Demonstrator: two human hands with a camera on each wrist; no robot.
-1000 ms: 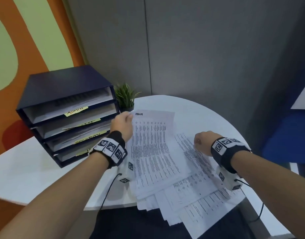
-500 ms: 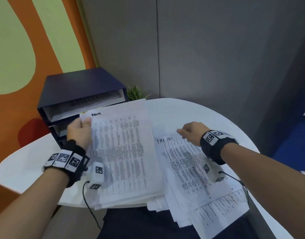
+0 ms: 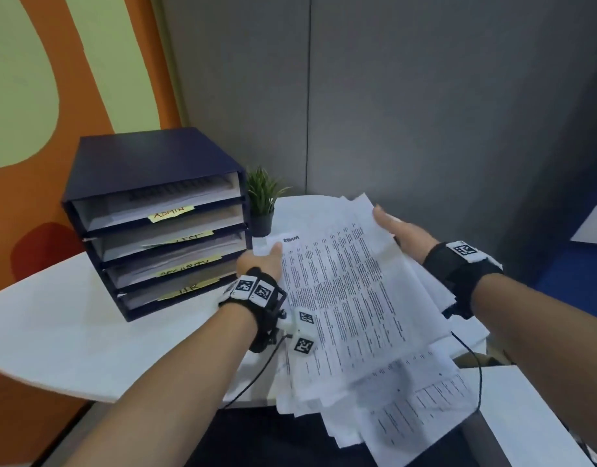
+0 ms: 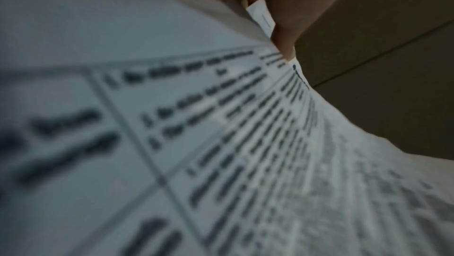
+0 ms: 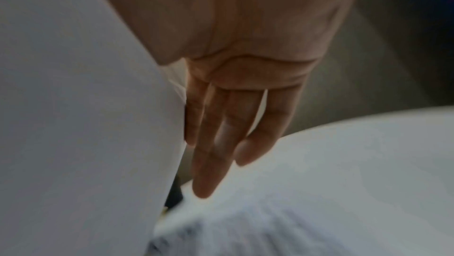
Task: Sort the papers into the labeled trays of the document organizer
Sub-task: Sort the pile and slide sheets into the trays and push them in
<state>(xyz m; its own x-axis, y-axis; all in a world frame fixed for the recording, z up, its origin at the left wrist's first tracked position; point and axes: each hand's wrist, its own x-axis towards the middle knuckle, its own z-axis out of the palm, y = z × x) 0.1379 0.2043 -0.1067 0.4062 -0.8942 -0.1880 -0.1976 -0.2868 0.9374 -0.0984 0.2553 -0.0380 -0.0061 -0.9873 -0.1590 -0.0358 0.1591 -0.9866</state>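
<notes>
A dark blue document organizer [image 3: 148, 156] stands at the table's left with several stacked trays. Their yellow labels include ADMIN [image 3: 170, 214], SECURITY and HR. A stack of printed papers [image 3: 341, 291] is raised off the table just right of the organizer. My left hand [image 3: 263, 261] pinches its upper left corner, thumb on top; the left wrist view shows blurred print [image 4: 221, 143] and fingers [image 4: 287, 17] on the edge. My right hand [image 3: 398, 230] holds the stack's right edge, thumb above, near-straight fingers [image 5: 213, 143] beneath. More loose sheets [image 3: 408, 406] lie fanned below.
A small potted plant [image 3: 261, 203] stands right behind the organizer's right corner. The round white table [image 3: 71, 315] runs left and forward. A grey partition wall rises behind it, and an orange and green wall is on the left. Wrist cables hang at the table's near edge.
The stack has moved right, uncovering the organizer's lower trays. My right hand has left the loose sheets and taken hold of the stack's right edge.
</notes>
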